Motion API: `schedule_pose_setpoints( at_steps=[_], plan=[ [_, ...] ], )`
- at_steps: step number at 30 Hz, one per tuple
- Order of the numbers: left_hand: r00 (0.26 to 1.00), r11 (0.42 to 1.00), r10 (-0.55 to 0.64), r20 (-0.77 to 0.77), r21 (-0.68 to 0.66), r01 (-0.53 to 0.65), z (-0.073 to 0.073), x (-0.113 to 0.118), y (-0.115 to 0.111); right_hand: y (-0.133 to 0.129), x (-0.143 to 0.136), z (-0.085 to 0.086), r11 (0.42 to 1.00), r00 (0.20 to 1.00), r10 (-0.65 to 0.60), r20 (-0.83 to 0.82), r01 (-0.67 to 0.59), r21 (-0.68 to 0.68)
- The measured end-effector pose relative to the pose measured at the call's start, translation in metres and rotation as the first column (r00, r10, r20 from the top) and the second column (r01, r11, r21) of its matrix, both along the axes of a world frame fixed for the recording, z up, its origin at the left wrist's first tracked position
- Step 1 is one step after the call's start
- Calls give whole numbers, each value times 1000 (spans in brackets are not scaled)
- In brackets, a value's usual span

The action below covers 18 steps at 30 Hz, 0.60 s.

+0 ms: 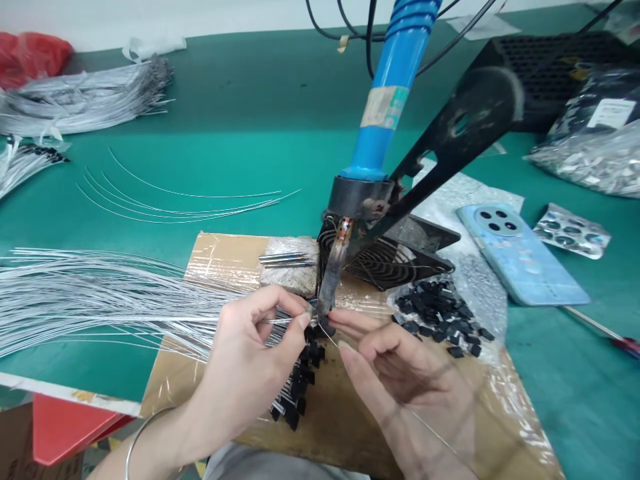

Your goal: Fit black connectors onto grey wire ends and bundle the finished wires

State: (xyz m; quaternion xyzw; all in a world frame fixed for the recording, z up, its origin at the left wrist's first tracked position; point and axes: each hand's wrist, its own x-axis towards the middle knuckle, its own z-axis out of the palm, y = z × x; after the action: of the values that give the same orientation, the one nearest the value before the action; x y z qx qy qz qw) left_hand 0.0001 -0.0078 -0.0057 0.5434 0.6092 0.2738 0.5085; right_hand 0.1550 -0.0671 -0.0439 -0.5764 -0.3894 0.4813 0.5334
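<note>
While the left hand (250,353) grips a wire bundle (100,293) under the iron tip (330,280), the right hand (395,367) pinches solder wire (327,333) beside it. Both work over cardboard (345,413) on the bench (250,147).

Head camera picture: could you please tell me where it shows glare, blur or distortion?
Head view: glare on the taped cardboard and the wire bundle; the table edge bows from wide-angle distortion; the black bracket near the lens looks soft; both hands, left and right, are fairly sharp.

The soldering iron (390,127) and its black stand (450,147) block the centre; open green surface (240,140) lies beyond the loose wires (175,200).
</note>
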Motion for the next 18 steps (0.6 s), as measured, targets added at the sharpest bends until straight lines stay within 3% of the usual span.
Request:
schedule_pose_setpoints(
  at_steps=[9,18],
  plan=[
    [1000,1000,10,20,11,-10,0,1,-1,1,5,-9,994,998,35,58,-40,97],
    [1000,999,8,13,38,-9,-1,1,-3,2,3,-12,994,999,31,26,-34,101]
  ],
)
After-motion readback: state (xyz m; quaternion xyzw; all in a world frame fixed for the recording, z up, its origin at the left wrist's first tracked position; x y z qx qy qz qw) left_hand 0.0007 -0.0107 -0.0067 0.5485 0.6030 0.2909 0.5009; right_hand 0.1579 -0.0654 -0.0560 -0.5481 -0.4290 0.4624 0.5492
